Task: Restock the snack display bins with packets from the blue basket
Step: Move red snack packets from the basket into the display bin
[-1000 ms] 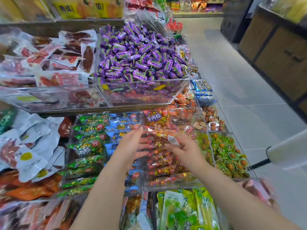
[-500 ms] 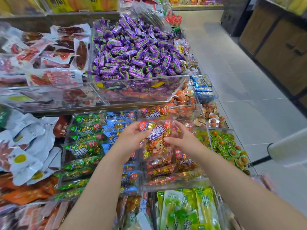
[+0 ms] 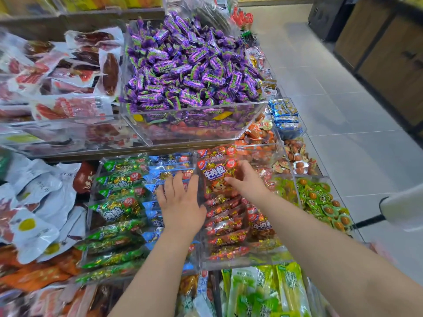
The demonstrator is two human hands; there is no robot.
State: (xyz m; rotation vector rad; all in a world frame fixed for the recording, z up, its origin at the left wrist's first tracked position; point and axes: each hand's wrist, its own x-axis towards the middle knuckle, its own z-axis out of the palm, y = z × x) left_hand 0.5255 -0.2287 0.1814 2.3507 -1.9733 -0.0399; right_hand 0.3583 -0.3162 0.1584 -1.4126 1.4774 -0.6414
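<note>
Near the frame's centre, a clear display bin (image 3: 240,259) holds green packets (image 3: 116,209) in its left compartment and blue packets (image 3: 169,172) beside them. We lay our left hand (image 3: 180,202) flat on the blue ones, fingers spread and straight, holding nothing. Just right of it, a red beef-cube packet (image 3: 217,177) stands upright at the back of the red compartment; our right hand (image 3: 248,185) touches its right edge, thumb on its front, though we cannot tell whether the fingers pinch it.
</note>
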